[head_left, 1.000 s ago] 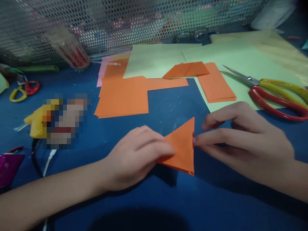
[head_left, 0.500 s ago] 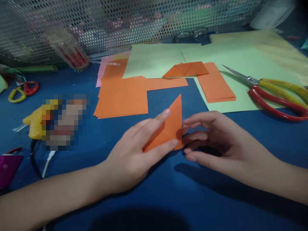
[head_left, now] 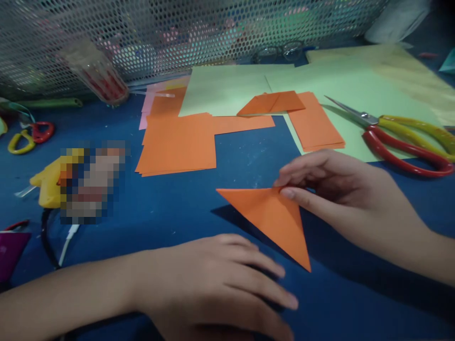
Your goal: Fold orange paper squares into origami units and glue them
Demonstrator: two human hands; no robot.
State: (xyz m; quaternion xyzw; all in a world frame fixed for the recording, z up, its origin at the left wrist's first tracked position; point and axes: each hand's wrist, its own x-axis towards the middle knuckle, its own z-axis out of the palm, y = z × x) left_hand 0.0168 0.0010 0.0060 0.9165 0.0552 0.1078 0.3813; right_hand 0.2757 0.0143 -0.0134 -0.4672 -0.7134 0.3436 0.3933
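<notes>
Between the thumb and fingers of my right hand (head_left: 330, 199), a folded orange paper triangle (head_left: 273, 213) is pinched at its upper right corner. One point of the triangle aims left and another downward, and its left side is lifted, casting a shadow on the blue table (head_left: 192, 208). My left hand (head_left: 227, 289) lies low in the view with fingers stretched out and apart, below and left of the triangle, holding nothing. Farther back, a folded orange paper piece (head_left: 272, 103) rests partly on a small stack of orange paper strips (head_left: 316, 123).
Orange sheets (head_left: 177, 144) lie left of centre, beside pale green sheets (head_left: 227, 87). Scissors with red and yellow handles (head_left: 398, 142) rest at right. A yellow glue gun (head_left: 53, 184) is at left, near a jar (head_left: 99, 76). Behind stands a perforated metal basket (head_left: 199, 33).
The triangle has turned and its long edge now faces lower left. My right hand has taken hold of its corner. My left hand has let go and moved down toward me.
</notes>
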